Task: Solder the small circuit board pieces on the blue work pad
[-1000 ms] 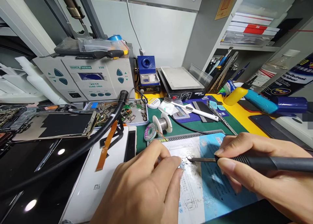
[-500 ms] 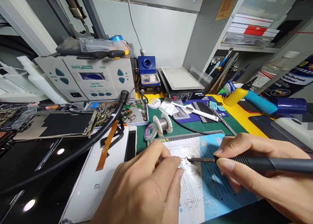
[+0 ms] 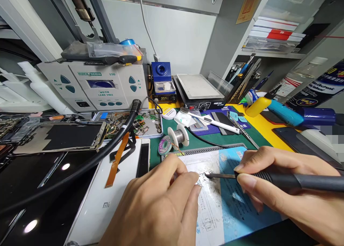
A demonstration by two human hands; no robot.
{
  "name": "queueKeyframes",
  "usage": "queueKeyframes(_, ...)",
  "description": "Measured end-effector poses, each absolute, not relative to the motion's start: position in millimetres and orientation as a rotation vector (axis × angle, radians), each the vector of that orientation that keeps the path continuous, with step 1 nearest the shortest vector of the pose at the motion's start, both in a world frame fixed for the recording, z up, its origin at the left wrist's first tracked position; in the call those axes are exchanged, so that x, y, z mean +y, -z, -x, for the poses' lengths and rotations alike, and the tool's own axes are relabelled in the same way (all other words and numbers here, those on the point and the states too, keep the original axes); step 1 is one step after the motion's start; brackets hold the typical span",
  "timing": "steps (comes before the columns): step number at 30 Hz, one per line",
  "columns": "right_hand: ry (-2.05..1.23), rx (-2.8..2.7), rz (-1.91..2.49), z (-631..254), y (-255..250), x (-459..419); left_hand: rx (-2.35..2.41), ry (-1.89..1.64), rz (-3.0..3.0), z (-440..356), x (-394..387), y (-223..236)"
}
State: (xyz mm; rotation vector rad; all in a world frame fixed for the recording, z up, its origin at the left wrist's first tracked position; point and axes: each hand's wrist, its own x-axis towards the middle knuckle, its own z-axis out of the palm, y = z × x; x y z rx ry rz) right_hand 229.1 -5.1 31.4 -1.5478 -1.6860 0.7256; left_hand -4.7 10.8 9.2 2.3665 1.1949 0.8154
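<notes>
My right hand [image 3: 282, 188] grips a black soldering iron [image 3: 285, 179] like a pen, its metal tip pointing left onto a small silvery part [image 3: 201, 179] on the blue and white work mat [image 3: 228, 206]. My left hand [image 3: 158, 206] lies over the mat's left side with fingers curled and pinched together just left of that part; what they pinch is hidden. The iron's tip and my left fingertips nearly meet.
A grey hot-air station [image 3: 99, 86] with a black hose [image 3: 107, 145], a blue soldering station [image 3: 162, 83], a hot plate [image 3: 199, 90], solder spools [image 3: 173, 138], a tray of circuit boards [image 3: 134, 122], phone parts [image 3: 59, 136] at left, bottles and tools at right.
</notes>
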Motion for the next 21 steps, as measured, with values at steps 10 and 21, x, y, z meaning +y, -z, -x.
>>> queueKeyframes(10,-0.645,-1.634,1.613,-220.3,-32.9,-7.1,1.207,-0.792,-2.371,3.5,10.0,-7.1)
queueKeyframes(21,-0.866,-1.449,1.546,-225.3,-32.5,-3.0,1.179,-0.831,-2.384,0.1,12.7,-8.1)
